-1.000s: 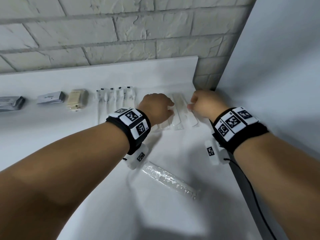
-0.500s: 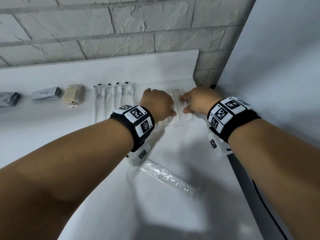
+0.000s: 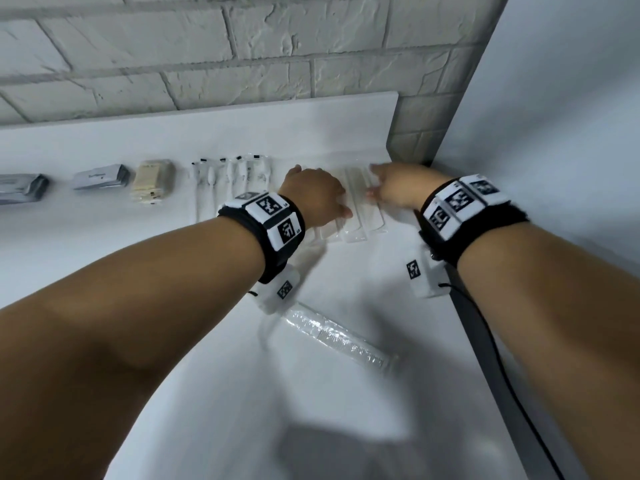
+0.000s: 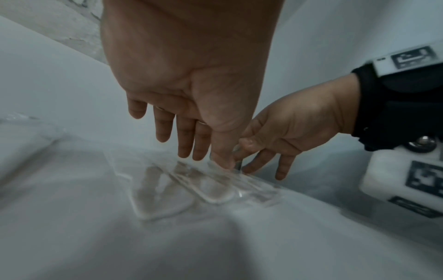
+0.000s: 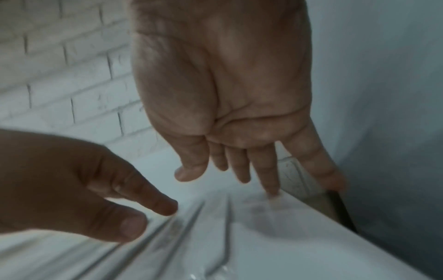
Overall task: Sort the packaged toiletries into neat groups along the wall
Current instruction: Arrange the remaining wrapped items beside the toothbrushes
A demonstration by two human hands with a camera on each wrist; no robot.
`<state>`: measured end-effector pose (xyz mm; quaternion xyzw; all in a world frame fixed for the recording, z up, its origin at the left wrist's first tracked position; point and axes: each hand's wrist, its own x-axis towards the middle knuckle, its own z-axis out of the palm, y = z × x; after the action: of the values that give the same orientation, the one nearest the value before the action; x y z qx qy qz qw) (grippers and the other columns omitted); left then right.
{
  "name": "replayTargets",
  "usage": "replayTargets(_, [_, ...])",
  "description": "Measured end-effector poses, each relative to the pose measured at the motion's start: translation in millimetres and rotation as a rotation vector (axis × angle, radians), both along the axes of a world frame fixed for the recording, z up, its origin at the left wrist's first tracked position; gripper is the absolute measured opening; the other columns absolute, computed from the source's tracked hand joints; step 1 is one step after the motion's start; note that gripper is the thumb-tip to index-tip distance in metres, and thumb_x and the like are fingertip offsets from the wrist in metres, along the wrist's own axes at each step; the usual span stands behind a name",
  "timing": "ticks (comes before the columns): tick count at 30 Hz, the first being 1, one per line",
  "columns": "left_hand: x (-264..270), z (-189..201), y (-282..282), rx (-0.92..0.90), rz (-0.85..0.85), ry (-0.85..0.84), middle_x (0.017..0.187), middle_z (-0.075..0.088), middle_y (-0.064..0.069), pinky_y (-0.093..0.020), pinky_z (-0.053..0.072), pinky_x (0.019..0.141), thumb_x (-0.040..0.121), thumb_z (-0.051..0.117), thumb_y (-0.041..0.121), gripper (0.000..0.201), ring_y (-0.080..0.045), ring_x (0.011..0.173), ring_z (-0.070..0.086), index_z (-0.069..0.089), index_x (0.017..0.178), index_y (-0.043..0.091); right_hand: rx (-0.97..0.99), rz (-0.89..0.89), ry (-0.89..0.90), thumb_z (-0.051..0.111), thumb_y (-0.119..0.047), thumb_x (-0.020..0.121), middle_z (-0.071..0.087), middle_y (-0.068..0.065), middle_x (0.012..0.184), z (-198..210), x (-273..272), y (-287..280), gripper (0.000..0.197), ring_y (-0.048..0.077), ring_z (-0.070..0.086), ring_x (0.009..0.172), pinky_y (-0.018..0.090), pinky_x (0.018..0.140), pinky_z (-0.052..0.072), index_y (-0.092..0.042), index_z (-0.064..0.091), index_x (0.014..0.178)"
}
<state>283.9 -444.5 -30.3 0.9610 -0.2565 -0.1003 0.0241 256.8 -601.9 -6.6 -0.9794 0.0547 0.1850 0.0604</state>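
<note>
Both hands are down at the far right corner of the white desk (image 3: pixel 346 393), on a small fan of clear flat packets (image 3: pixel 360 216) lying just short of the brick wall (image 3: pixel 242 64). The left hand (image 3: pixel 317 197) rests over the packets' left side, its fingers (image 4: pixel 184 140) straight and spread with the tips reaching down onto the plastic. The right hand (image 3: pixel 398 187) comes in from the other side, its fingers (image 5: pixel 266 170) also extended and loose, one tip touching the desk surface near the packets' right edge. Neither hand grips anything; they look to be nudging the packets square.

What matters for the coming move is the packets' long axis. They run away from the person toward the wall, much as the row of wrapped toothbrushes (image 3: pixel 230 183) just to their left does, so the two hands bracket them across the short way, one on each long edge. Pressing inward should close the fan into a tidy stack.

One long clear packet (image 3: pixel 337 336) is left out. It lies well behind the hands, nearer the person, slanted across the desk. Its upper end sits just below the left wrist, so I would judge the left hand the nearer one to fetch it, and it would need turning to point at the wall.

Farther left along the wall sit a beige stack (image 3: pixel 152 181) and two grey sachet piles (image 3: pixel 100 176).
</note>
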Motion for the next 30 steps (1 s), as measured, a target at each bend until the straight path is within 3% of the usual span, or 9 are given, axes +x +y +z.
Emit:
replayTargets(2, [0, 7, 6, -0.038, 0.026, -0.009, 0.146, 0.046, 0.002, -0.04, 0.017, 0.117, 0.09, 0.048, 0.056, 0.054, -0.018, 0.137, 0.037, 0.051, 0.136, 0.028, 0.105, -0.068, -0.075, 0.052, -0.042, 0.095, 0.04, 0.011, 0.149, 18, -15, 5, 0.061, 0.03, 0.042, 0.133, 0.035, 0.108, 0.036, -0.01, 0.036, 0.145])
replayTargets(4, [1, 14, 13, -0.092, 0.067, -0.011, 0.146, 0.046, 0.001, -0.038, 0.023, 0.115, 0.091, 0.049, 0.052, 0.051, -0.017, 0.137, 0.037, 0.053, 0.135, 0.026, 0.122, 0.021, -0.09, 0.058, -0.043, 0.091, 0.06, 0.011, 0.125, 34, -39, 22, 0.048, 0.029, 0.056, 0.113, 0.036, 0.096, 0.046, -0.009, 0.056, 0.125])
replayTargets(8, [0, 23, 26, -0.129, 0.103, 0.023, 0.145, 0.045, 0.002, -0.037, 0.028, 0.113, 0.092, 0.05, 0.049, 0.047, -0.018, 0.136, 0.037, 0.055, 0.132, 0.026, 0.089, 0.307, 0.276, 0.061, -0.059, 0.081, 0.063, 0.004, 0.084, 36, -103, 77, 0.051, 0.025, 0.06, 0.083, 0.03, 0.07, 0.046, -0.009, 0.065, 0.087])
replayTargets(11, [-7, 28, 33, -0.126, 0.101, 0.015, 0.145, 0.046, 0.001, -0.037, 0.028, 0.113, 0.093, 0.049, 0.048, 0.046, -0.018, 0.136, 0.037, 0.056, 0.132, 0.025, 0.038, 0.386, 0.307, 0.069, -0.056, 0.073, 0.065, 0.002, 0.092, 15, -134, 102, 0.052, 0.022, 0.061, 0.083, 0.03, 0.064, 0.045, -0.011, 0.063, 0.097])
replayTargets(15, [-16, 32, 38, -0.158, 0.094, 0.009, 0.144, 0.047, 0.002, -0.032, 0.029, 0.111, 0.093, 0.051, 0.046, 0.044, -0.018, 0.135, 0.039, 0.057, 0.131, 0.025, -0.048, 0.416, 0.259, 0.064, -0.021, 0.083, 0.062, 0.001, 0.095, -6, -150, 117, 0.022, 0.022, 0.054, 0.077, 0.025, 0.051, 0.032, -0.009, 0.061, 0.101])
replayTargets(20, [-22, 33, 41, -0.197, 0.081, 0.022, 0.141, 0.048, 0.003, -0.028, 0.03, 0.107, 0.093, 0.051, 0.044, 0.04, -0.016, 0.132, 0.042, 0.058, 0.129, 0.027, 0.091, 0.344, 0.249, 0.064, -0.014, 0.082, 0.058, 0.002, 0.098, -4, -135, 94, 0.021, 0.021, 0.05, 0.081, 0.025, 0.052, 0.032, -0.013, 0.051, 0.099])
replayTargets(23, [-21, 37, 38, -0.217, 0.075, 0.004, 0.142, 0.048, 0.003, -0.027, 0.03, 0.105, 0.096, 0.047, 0.039, 0.038, -0.016, 0.131, 0.043, 0.056, 0.131, 0.028, 0.332, 0.092, 0.066, 0.063, -0.018, 0.086, 0.052, -0.002, 0.075, 13, -111, 59, 0.022, 0.02, 0.053, 0.07, 0.025, 0.052, 0.036, -0.017, 0.045, 0.075])
replayTargets(27, [-18, 32, 29, -0.228, 0.074, -0.011, 0.139, 0.05, 0.002, -0.03, 0.034, 0.106, 0.096, 0.046, 0.038, 0.037, -0.018, 0.129, 0.045, 0.056, 0.13, 0.028, 0.858, -0.259, -0.403, 0.07, -0.01, 0.083, 0.065, -0.002, 0.071, 34, -79, 5, 0.015, 0.017, 0.064, 0.064, 0.034, 0.066, 0.052, -0.021, 0.064, 0.076])
replayTargets(30, [-18, 23, 17, -0.204, 0.059, 0.005, 0.139, 0.05, 0.002, -0.031, 0.033, 0.109, 0.095, 0.048, 0.039, 0.038, -0.018, 0.131, 0.043, 0.056, 0.13, 0.028, 0.737, -0.217, -0.666, 0.072, -0.007, 0.08, 0.069, -0.004, 0.09, 29, -59, -25, 0.013, 0.013, 0.063, 0.086, 0.026, 0.082, 0.05, -0.016, 0.072, 0.09])
